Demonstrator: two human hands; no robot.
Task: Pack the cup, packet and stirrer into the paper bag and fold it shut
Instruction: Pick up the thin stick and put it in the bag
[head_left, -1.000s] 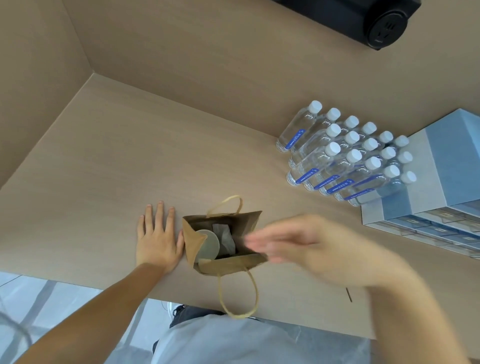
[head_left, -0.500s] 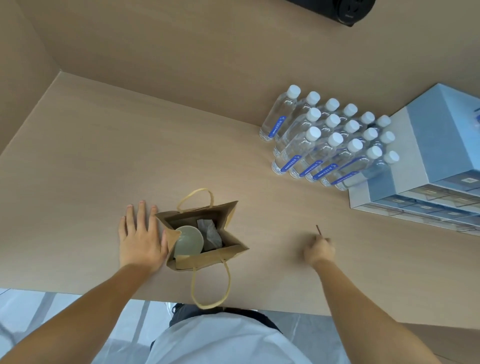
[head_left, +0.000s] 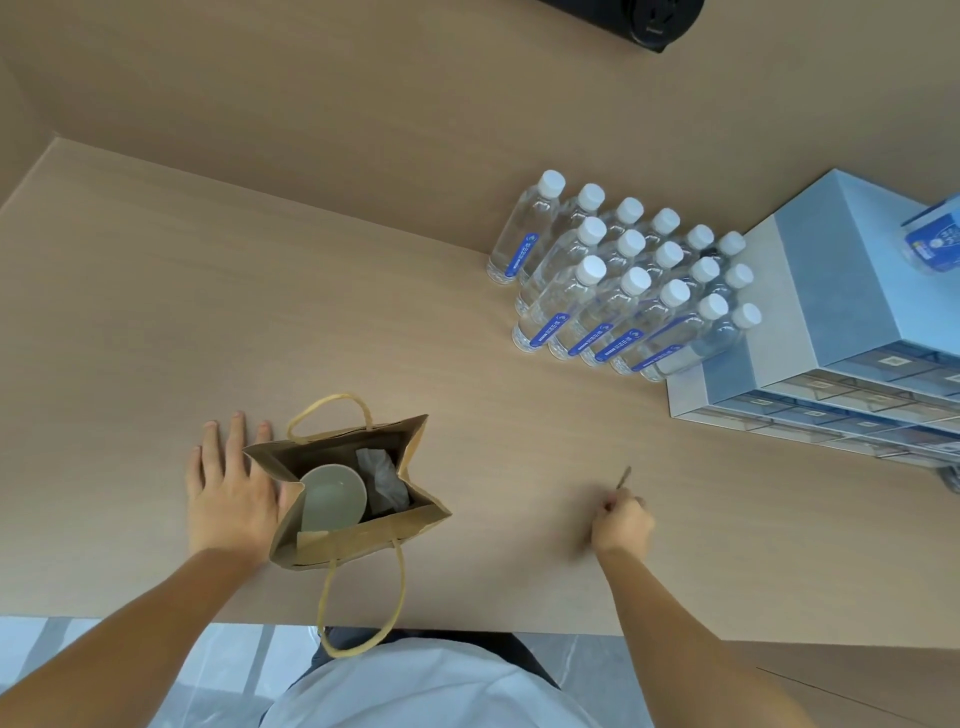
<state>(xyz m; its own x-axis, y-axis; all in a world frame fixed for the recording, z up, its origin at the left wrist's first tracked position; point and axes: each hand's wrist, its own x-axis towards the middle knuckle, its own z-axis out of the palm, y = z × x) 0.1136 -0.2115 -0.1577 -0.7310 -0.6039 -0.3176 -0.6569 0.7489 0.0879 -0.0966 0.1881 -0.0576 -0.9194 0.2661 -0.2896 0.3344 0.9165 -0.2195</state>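
Paper bag (head_left: 358, 535): upright near the counter's front edge, mouth open, one handle looped past the edge.
Cup (head_left: 332, 499): inside the bag, left part.
Packet (head_left: 382, 475): inside, right of the cup.
Stirrer (head_left: 623, 476): pinched at its near end, far tip angled away over bare counter (head_left: 208, 312).
Left hand (head_left: 231, 499): flat, fingers spread, grip apart, pressed to the bag's left side.
Right hand (head_left: 623, 527): grip clamped on the stirrer, well right of the bag.
Water bottles (head_left: 618, 286): clustered far right, against grey drawer boxes (head_left: 831, 338).
Open room: wide bare stretch between bag and right hand.
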